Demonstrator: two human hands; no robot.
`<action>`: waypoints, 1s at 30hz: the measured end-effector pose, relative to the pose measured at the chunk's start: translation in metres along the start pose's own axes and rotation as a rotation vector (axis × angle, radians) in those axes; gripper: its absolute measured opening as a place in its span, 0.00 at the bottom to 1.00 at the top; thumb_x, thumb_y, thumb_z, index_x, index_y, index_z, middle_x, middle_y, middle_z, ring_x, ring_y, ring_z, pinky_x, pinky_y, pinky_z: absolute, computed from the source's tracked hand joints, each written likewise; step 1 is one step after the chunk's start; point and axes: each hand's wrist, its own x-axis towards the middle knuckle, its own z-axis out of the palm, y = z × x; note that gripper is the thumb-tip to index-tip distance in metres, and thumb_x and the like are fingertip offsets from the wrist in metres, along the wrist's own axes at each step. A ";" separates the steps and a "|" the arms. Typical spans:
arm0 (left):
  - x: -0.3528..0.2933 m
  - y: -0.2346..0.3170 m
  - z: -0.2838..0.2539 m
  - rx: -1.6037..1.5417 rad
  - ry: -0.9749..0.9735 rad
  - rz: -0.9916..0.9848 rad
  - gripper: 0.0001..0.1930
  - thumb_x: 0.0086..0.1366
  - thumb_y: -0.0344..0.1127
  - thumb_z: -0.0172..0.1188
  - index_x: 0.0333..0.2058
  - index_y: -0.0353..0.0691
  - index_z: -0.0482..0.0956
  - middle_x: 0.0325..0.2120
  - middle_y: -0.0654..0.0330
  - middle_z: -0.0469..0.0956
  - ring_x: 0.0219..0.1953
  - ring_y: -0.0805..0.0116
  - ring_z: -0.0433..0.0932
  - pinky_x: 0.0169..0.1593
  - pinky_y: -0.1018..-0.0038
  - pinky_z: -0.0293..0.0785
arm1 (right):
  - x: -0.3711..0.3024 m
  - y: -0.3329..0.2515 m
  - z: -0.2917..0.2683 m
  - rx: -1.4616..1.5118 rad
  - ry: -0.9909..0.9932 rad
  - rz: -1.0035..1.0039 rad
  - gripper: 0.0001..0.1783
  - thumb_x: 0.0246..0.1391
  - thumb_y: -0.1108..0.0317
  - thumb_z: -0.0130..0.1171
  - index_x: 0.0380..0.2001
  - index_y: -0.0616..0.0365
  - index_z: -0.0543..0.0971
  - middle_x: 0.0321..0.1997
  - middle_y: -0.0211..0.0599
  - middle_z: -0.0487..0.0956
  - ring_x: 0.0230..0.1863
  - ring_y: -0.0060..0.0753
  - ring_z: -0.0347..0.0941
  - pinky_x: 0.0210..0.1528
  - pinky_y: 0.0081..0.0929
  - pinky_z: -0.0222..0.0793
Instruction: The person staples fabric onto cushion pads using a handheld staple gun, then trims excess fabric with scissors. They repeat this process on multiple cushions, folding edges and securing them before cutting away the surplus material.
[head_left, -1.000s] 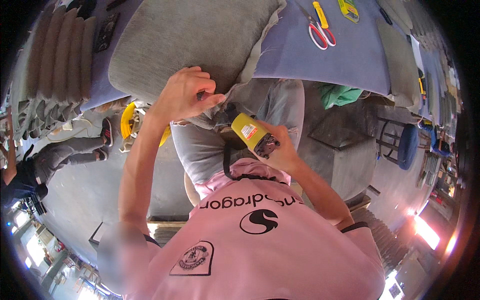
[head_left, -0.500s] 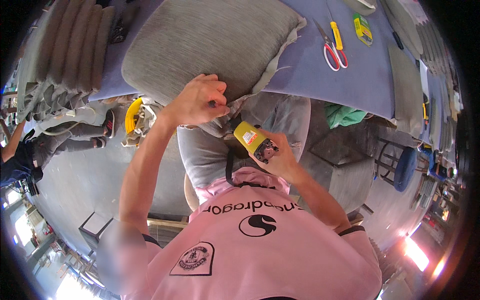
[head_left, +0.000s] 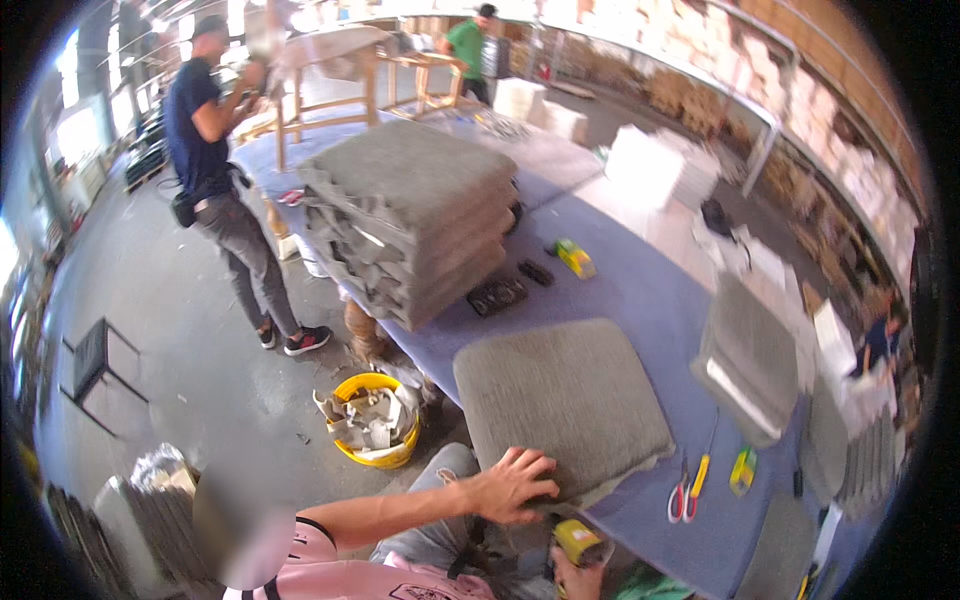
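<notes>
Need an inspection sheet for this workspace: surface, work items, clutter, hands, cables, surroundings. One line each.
Surface: blue-covered table.
Work items: grey cushion at the table's near edge; yellow-and-black tool beside it.
Clutter: cushion stack, red-and-white-handled scissors and yellow-handled screwdriver on the table; scraps in a yellow bucket on the floor.
Hands: left hand on the cushion's near edge, grip unclear; right hand holds the tool.
Cables: nothing seen.
Surroundings: person in a dark top standing at the table's far left; black stool on the floor.
</notes>
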 end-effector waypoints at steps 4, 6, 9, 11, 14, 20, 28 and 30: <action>-0.055 0.018 0.035 0.199 0.129 -0.214 0.49 0.62 0.54 0.73 0.80 0.61 0.61 0.83 0.48 0.49 0.84 0.38 0.46 0.79 0.32 0.48 | -0.025 -0.076 -0.058 0.006 0.406 -0.391 0.33 0.62 0.59 0.78 0.65 0.62 0.82 0.57 0.46 0.88 0.60 0.44 0.83 0.65 0.44 0.74; -0.057 0.027 0.042 0.181 0.109 -0.267 0.53 0.62 0.52 0.73 0.83 0.62 0.56 0.85 0.48 0.44 0.86 0.38 0.42 0.81 0.29 0.41 | 0.004 -0.045 -0.130 -0.275 0.429 -0.324 0.28 0.65 0.57 0.75 0.63 0.58 0.84 0.57 0.43 0.89 0.60 0.42 0.84 0.64 0.39 0.75; -0.054 0.029 0.050 0.153 0.152 -0.256 0.53 0.60 0.50 0.73 0.82 0.61 0.57 0.85 0.48 0.44 0.86 0.38 0.42 0.81 0.28 0.40 | 0.025 -0.041 -0.194 -0.466 0.546 -0.195 0.25 0.69 0.54 0.71 0.62 0.55 0.85 0.60 0.40 0.89 0.58 0.46 0.85 0.62 0.40 0.77; -0.063 0.024 0.053 0.142 0.171 -0.246 0.54 0.60 0.50 0.75 0.82 0.60 0.57 0.85 0.48 0.45 0.86 0.39 0.41 0.81 0.29 0.39 | 0.057 -0.013 -0.223 -0.663 0.571 -0.093 0.23 0.69 0.53 0.70 0.60 0.53 0.85 0.60 0.42 0.89 0.56 0.49 0.86 0.59 0.42 0.80; -0.061 0.016 0.057 0.130 0.186 -0.154 0.53 0.60 0.49 0.75 0.82 0.60 0.57 0.85 0.50 0.45 0.86 0.41 0.42 0.81 0.30 0.40 | 0.088 0.067 -0.244 -0.987 0.882 -0.549 0.21 0.70 0.49 0.67 0.58 0.46 0.86 0.56 0.41 0.89 0.54 0.48 0.87 0.55 0.44 0.82; -0.067 0.001 0.042 0.309 0.079 -0.032 0.56 0.57 0.51 0.77 0.82 0.61 0.57 0.85 0.54 0.48 0.86 0.46 0.46 0.84 0.36 0.41 | 0.066 0.100 -0.171 -1.378 1.232 -0.511 0.26 0.64 0.48 0.72 0.56 0.53 0.84 0.61 0.52 0.83 0.57 0.62 0.82 0.60 0.54 0.79; -0.058 -0.027 0.030 0.336 0.072 0.143 0.64 0.43 0.43 0.82 0.81 0.60 0.59 0.85 0.58 0.51 0.85 0.51 0.49 0.86 0.42 0.44 | 0.012 0.129 -0.121 -0.606 1.215 -0.839 0.20 0.70 0.61 0.69 0.55 0.65 0.82 0.56 0.57 0.82 0.60 0.61 0.78 0.66 0.58 0.73; -0.055 -0.022 0.023 0.330 0.078 0.156 0.62 0.43 0.42 0.82 0.80 0.58 0.62 0.84 0.58 0.54 0.85 0.51 0.52 0.85 0.42 0.46 | 0.008 0.125 -0.113 -0.545 1.211 -0.774 0.20 0.70 0.61 0.68 0.55 0.66 0.81 0.57 0.58 0.82 0.59 0.61 0.78 0.65 0.57 0.74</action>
